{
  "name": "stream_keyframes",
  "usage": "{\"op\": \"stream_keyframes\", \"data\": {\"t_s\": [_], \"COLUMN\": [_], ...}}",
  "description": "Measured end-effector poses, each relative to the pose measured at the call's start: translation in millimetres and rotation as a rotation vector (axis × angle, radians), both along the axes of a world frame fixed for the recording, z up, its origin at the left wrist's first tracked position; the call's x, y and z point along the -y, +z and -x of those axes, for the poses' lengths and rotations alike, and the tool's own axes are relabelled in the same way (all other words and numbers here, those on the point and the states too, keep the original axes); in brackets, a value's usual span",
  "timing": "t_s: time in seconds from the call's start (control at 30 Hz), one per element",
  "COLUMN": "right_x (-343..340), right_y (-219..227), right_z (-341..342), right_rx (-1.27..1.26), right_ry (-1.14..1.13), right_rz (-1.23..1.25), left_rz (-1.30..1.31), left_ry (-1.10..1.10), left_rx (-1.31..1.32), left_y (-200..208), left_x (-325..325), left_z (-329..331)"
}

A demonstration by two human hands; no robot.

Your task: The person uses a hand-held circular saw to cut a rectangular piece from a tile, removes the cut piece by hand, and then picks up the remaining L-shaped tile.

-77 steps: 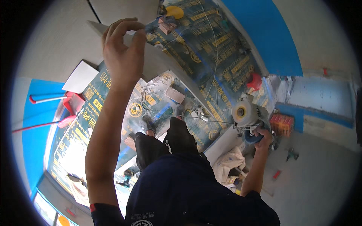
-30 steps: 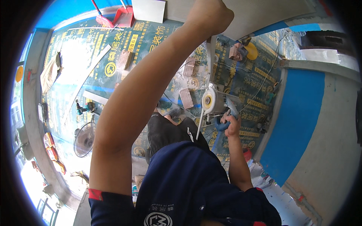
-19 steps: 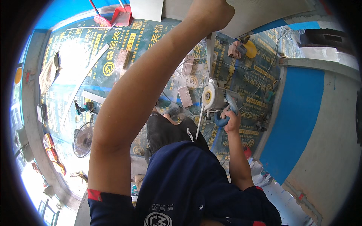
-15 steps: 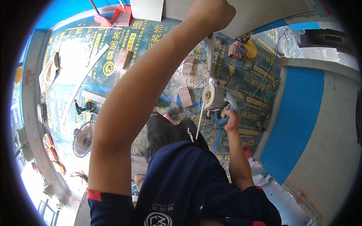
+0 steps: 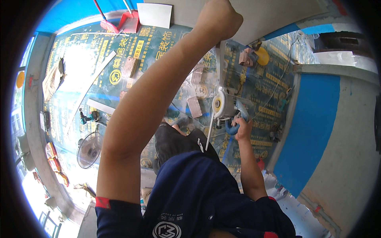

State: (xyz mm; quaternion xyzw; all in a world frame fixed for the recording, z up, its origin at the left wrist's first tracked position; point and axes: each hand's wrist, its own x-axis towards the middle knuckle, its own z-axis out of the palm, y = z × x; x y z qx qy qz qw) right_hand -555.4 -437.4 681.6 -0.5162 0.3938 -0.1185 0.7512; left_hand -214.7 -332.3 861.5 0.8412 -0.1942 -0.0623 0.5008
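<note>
My right hand (image 5: 243,129) is wrapped round the blue handle of a power saw with a round pale guard (image 5: 220,104), low over the floor right of my knees. A long pale strip (image 5: 220,65) runs from beneath my left hand toward the saw, and a thin white length (image 5: 209,133) shows on the saw's near side. I cannot tell whether these are one piece. My left arm reaches far forward across the view. At its end my left hand (image 5: 222,20) is closed in a fist at the strip's far end; its fingertips are hidden.
Pinkish bricks (image 5: 194,107) lie on the printed green floor sheet (image 5: 154,43). To the left are a fan (image 5: 89,150), a cordless drill (image 5: 90,116) and a long white strip (image 5: 93,81). A red dustpan (image 5: 129,22) stands far left; a cable (image 5: 274,91) trails at right.
My left fist and forearm have shifted slightly, the fist a little to the left. The saw and my right hand stay almost in place, and the whole view has moved slightly.
</note>
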Motion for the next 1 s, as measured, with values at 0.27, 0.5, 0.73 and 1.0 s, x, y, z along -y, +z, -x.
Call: {"op": "stream_keyframes", "data": {"t_s": [0.27, 0.5, 0.73, 1.0], "right_x": [4, 1, 4, 4], "right_y": [-2, 3, 2, -1], "right_z": [2, -1, 1, 3], "right_rx": [0.030, 0.023, -0.013, 0.013], "right_ry": [0.004, 0.012, -0.012, -0.018], "right_rz": [0.024, 0.024, 0.049, 0.038], "left_rz": [0.007, 0.060, 0.058, 0.013], "left_ry": [-0.039, 0.013, 0.000, -0.019], "left_rx": [-0.093, 0.089, -0.011, -0.053], "left_y": [8, -10, 2, 10], "left_x": [-2, 3, 1, -2], "left_z": [5, 2, 8, 11]}}
